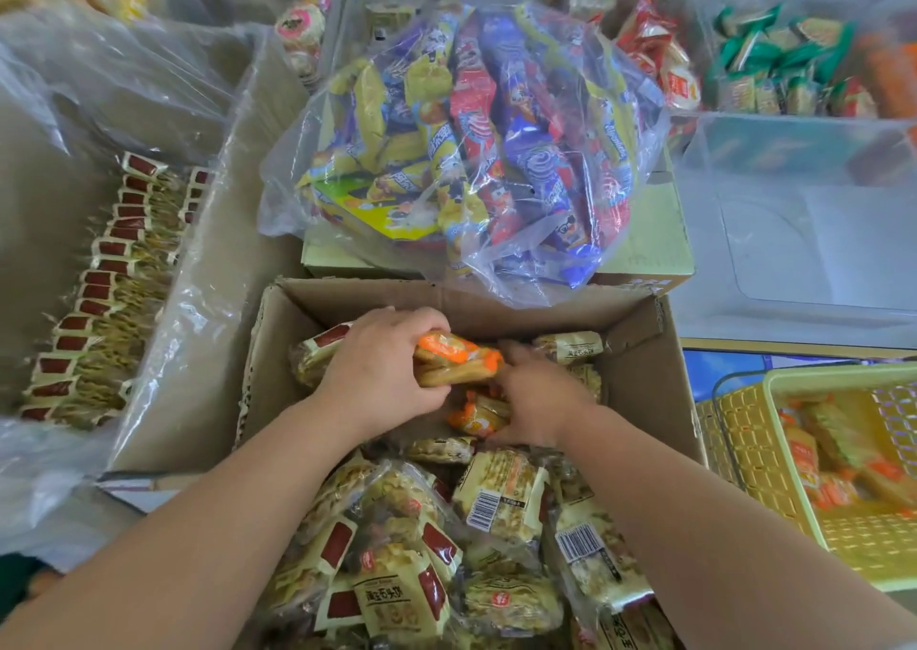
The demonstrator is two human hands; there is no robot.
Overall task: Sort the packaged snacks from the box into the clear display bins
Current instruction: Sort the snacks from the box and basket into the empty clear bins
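Two hands are down in the box (pixel 640 351), and the move turns on what they have between them.

At the far left, a clear bin (pixel 198 351) lined with thin film holds cream packs (pixel 99 302) with red labels, standing on edge in tight rows. The same cream packs lie loose in a crinkly heap at the near end of the cardboard box.

My left hand (pixel 382 366) is curled round the left end of a small stack of orange packs (pixel 459 359) at the far end of the box. They are glossy, flat and oblong. Their long axis runs left to right, dipping a little toward the right.

My right hand (pixel 536 396) lies just right of that stack, fingertips at its right end. Under its palm sits a loose pack (pixel 476 418), also orange. I cannot tell whether those fingers grip it or only rest on it.

Beyond the box, a soft clear bag (pixel 471 153) of bright blue, red and yellow sachets slumps on a carton.

Near on the right stands a yellow slotted basket (pixel 744 451) with similar orange packs in it. I judge the stack goes that way, and my right hand is the nearer one to it.
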